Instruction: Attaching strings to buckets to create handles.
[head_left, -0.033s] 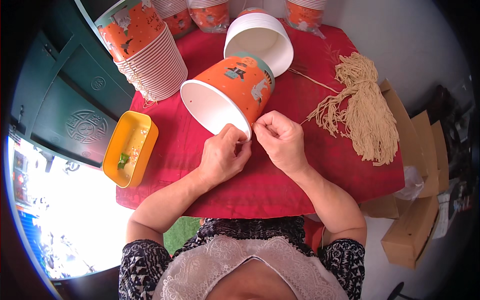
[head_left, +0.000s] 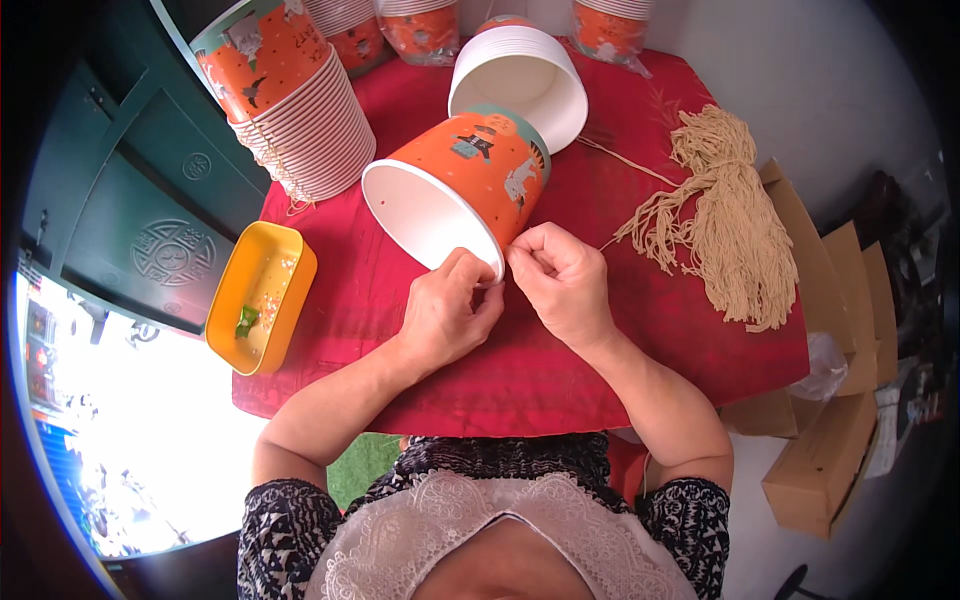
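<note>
An orange paper bucket (head_left: 490, 170) with cartoon figures lies tilted on its side, its white mouth facing me. A small dark hole shows in its inner wall. My left hand (head_left: 450, 310) is closed on the near rim, fingertips inside the mouth. Just outside that rim, my right hand (head_left: 560, 280) is closed in a pinch against the bucket's wall; whatever lies between its fingertips is too small to make out. To the right lies a bundle of beige cords (head_left: 735, 220), with loose strands spreading toward my right hand.
Behind the bucket lie nested white-rimmed buckets (head_left: 525, 85). A tall bucket stack (head_left: 310, 140) with cords hanging on it stands at left, near a yellow tray (head_left: 221, 310) holding small bits. Wrapped buckets (head_left: 418, 35) line the back of the red-covered table (head_left: 400, 395). Cardboard boxes (head_left: 820, 470) are at right.
</note>
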